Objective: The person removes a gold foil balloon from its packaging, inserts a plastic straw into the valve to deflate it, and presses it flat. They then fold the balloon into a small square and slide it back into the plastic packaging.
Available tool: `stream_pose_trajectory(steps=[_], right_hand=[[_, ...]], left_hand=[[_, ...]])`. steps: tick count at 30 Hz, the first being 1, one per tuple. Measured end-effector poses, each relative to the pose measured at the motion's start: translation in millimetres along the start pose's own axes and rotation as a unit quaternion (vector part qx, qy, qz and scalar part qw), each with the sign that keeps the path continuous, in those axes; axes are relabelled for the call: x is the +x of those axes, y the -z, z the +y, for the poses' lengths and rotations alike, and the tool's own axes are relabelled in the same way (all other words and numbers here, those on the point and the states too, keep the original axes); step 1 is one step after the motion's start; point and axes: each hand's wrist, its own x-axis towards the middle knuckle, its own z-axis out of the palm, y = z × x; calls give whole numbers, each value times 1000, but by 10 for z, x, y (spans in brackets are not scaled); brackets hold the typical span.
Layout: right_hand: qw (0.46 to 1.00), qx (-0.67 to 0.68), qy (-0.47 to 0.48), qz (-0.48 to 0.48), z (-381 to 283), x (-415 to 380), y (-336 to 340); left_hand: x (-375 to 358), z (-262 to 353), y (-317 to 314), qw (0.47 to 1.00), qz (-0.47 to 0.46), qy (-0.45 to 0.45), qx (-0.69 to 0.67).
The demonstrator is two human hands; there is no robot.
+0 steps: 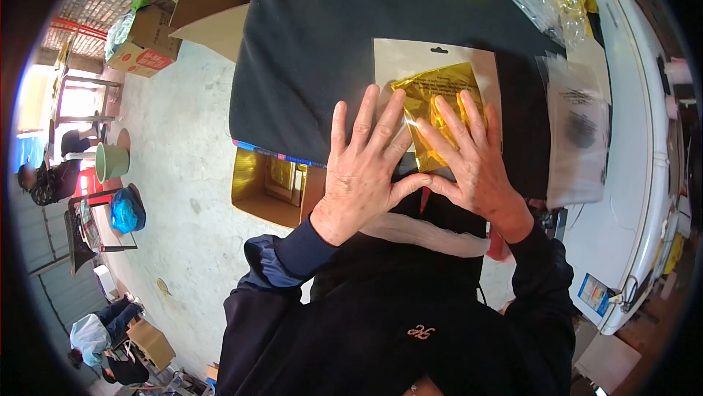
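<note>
Before me is the black surface (315, 52), and on it, toward my body, lies the pale card (388, 63). Upon this card is the gold packet (439, 81), a little tilted; if it is fixed there, I cannot tell. My left hand (364, 169) and my right hand (472, 172) are open, palms down, fingers spread over card and packet, gripping nothing. I judge this step as smoothing flat; the next move calls for gentle, even pressure.
</note>
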Motion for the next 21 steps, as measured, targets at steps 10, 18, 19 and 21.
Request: stream_pose_trajectory(steps=[10, 18, 19, 21], right_hand=[[1000, -8, 5, 13, 4, -7, -72], [1000, -4, 3, -2, -15, -5, -5], [1000, -5, 5, -3, -15, 15, 20], [1000, -1, 3, 2, -12, 24, -4]], left_hand=[[-16, -45, -53, 1000, 0, -19, 9], [-5, -73, -70, 999, -1, -35, 25], [-5, -68, -61, 999, -1, -34, 25], [-22, -28, -86, 999, 22, -21, -20]])
